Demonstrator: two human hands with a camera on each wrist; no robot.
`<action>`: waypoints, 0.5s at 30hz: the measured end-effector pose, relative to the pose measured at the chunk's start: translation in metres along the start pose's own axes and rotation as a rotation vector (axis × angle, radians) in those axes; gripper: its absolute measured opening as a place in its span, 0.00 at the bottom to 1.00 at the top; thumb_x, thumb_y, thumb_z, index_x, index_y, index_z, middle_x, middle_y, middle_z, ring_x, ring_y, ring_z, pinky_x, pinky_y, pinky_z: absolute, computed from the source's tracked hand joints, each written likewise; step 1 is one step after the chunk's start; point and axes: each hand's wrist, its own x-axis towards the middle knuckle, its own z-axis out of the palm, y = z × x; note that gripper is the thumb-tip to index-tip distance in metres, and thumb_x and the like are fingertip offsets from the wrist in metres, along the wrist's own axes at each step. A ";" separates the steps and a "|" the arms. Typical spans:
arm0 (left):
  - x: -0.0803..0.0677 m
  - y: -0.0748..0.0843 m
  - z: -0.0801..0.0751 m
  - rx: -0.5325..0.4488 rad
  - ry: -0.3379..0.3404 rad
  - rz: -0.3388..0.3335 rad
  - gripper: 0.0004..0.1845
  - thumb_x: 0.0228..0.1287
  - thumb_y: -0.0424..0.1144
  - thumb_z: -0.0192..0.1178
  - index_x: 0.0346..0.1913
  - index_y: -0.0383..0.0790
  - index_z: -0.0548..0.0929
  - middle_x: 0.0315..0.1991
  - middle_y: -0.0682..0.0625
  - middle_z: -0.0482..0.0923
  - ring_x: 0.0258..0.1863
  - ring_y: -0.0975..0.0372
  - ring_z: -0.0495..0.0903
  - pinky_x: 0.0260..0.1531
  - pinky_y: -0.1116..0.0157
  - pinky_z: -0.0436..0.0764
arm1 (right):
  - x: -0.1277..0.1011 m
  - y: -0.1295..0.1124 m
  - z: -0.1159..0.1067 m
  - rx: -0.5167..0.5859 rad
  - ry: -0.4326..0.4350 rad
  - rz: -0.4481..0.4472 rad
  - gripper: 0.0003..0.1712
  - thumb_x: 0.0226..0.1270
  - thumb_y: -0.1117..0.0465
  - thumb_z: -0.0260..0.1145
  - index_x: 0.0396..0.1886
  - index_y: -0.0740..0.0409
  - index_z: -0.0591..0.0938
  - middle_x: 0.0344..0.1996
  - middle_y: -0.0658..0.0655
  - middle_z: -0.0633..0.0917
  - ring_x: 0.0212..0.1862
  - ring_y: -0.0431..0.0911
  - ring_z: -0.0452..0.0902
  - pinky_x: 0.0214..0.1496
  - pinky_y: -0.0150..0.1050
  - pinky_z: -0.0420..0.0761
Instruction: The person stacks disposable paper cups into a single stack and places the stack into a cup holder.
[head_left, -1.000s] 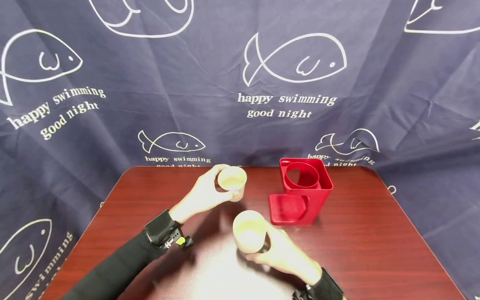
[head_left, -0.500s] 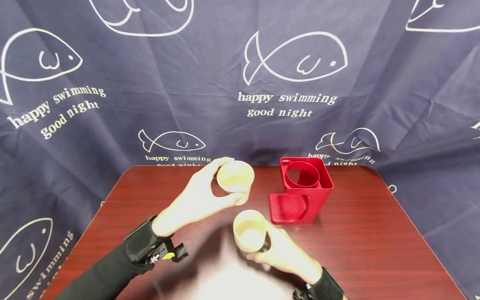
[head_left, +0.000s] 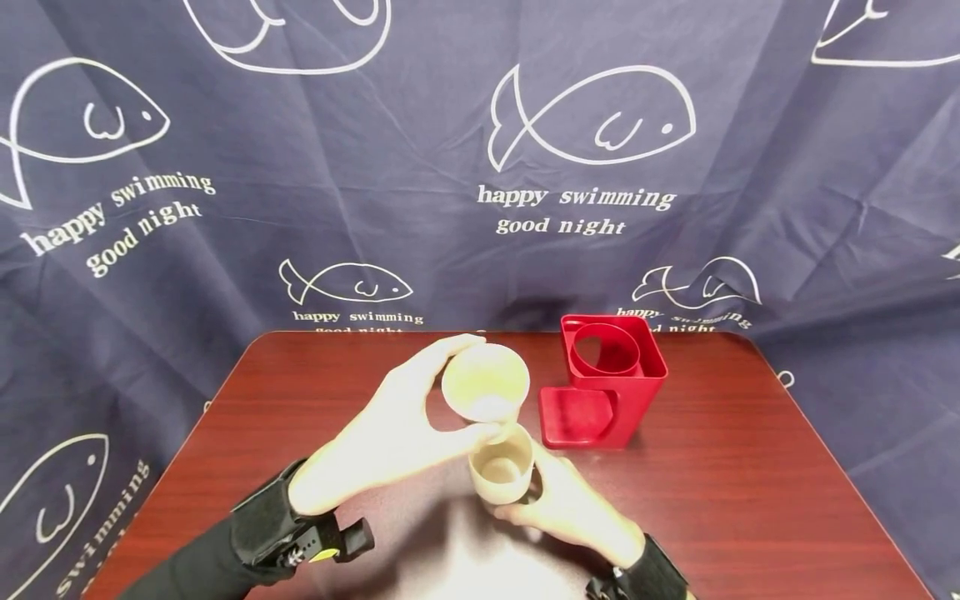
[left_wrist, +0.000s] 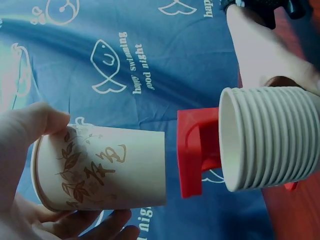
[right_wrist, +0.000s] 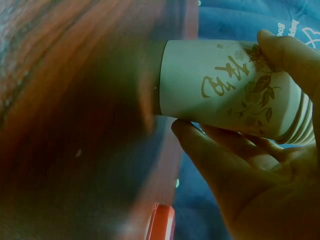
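Observation:
My left hand [head_left: 459, 388] grips a single cream paper cup [head_left: 486, 383] with a brown leaf print [left_wrist: 100, 167] round its side. The cup hangs upright just above and partly over a nested stack of paper cups [head_left: 501, 468]. My right hand [head_left: 537, 493] holds that stack from the right, fingers curled round its wall [right_wrist: 225, 85]. In the left wrist view the stack [left_wrist: 265, 145] shows several ribbed rims, mouth facing the single cup's base with a small gap between them. Both cups look empty inside.
A red plastic cup holder [head_left: 609, 382] with a round opening on top stands on the dark red wooden table [head_left: 720, 483], right of the cups and near the far edge. A navy cloth with white fish drawings [head_left: 592, 117] hangs behind and around the table.
My left hand has carried the single cup nearer and to the right, from the far side of the table to just over the stack. The right hand and stack have hardly moved.

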 end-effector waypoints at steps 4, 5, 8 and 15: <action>-0.003 -0.002 0.001 -0.046 -0.083 -0.026 0.44 0.50 0.53 0.81 0.70 0.66 0.70 0.61 0.68 0.77 0.62 0.69 0.77 0.67 0.61 0.74 | 0.000 0.001 0.000 -0.010 -0.008 -0.016 0.40 0.54 0.49 0.83 0.65 0.30 0.72 0.50 0.38 0.85 0.50 0.38 0.83 0.57 0.38 0.83; -0.005 -0.002 0.003 -0.056 -0.088 -0.028 0.44 0.49 0.52 0.81 0.70 0.65 0.71 0.61 0.67 0.78 0.61 0.68 0.77 0.67 0.62 0.74 | 0.000 0.002 0.000 -0.012 -0.008 -0.017 0.40 0.54 0.49 0.83 0.65 0.30 0.73 0.49 0.38 0.85 0.49 0.38 0.82 0.57 0.38 0.83; -0.008 -0.003 0.011 -0.074 -0.097 -0.038 0.43 0.49 0.49 0.82 0.69 0.63 0.72 0.58 0.66 0.79 0.59 0.68 0.78 0.65 0.62 0.75 | -0.001 0.002 0.000 -0.004 -0.015 -0.013 0.39 0.54 0.50 0.83 0.63 0.31 0.73 0.49 0.38 0.85 0.49 0.37 0.82 0.57 0.38 0.83; -0.014 -0.012 0.029 -0.142 -0.130 -0.037 0.38 0.50 0.47 0.81 0.64 0.62 0.74 0.55 0.65 0.81 0.54 0.67 0.80 0.62 0.63 0.77 | -0.001 0.002 0.000 -0.013 -0.015 -0.032 0.38 0.54 0.50 0.83 0.63 0.31 0.74 0.51 0.38 0.84 0.51 0.37 0.81 0.59 0.38 0.82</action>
